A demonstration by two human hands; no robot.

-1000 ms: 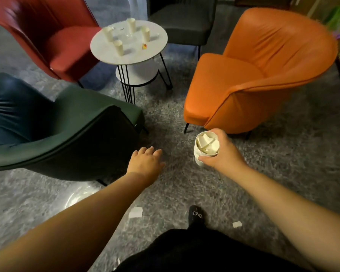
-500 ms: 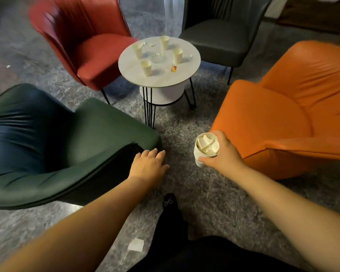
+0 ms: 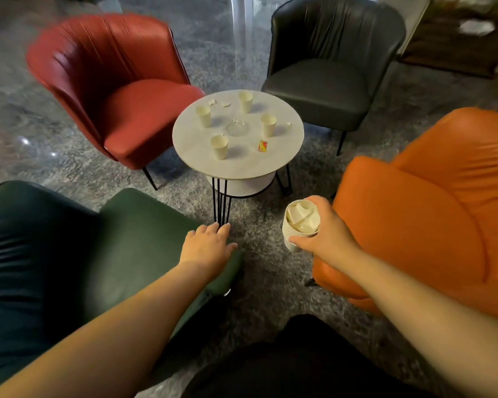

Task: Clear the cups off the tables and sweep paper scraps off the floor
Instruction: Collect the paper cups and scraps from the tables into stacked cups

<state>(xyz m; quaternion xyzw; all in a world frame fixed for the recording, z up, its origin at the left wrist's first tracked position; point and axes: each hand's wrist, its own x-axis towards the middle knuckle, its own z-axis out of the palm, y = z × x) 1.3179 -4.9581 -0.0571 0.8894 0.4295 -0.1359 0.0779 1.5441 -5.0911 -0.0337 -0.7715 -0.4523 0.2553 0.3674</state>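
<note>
A round white side table (image 3: 202,159) stands ahead of me with several paper cups on it, the nearest cup (image 3: 219,147) at its front left and another cup (image 3: 268,125) at the right. My right hand (image 3: 327,231) grips a stack of paper cups (image 3: 299,225) with crumpled paper inside, held low in front of the table. My left hand (image 3: 206,244) is empty, fingers spread, palm down over the front edge of the green chair (image 3: 104,242).
A glass ashtray (image 3: 237,127), a small red-yellow packet (image 3: 262,145) and paper scraps (image 3: 227,104) also lie on the table. A red chair (image 3: 121,90), a grey chair (image 3: 325,76) and an orange chair (image 3: 431,214) ring it. Grey carpet lies underfoot.
I have moved closer to the table, which now sits larger and nearer the middle of the view. Both hands keep their poses; the floor scraps near my feet have left the view.
</note>
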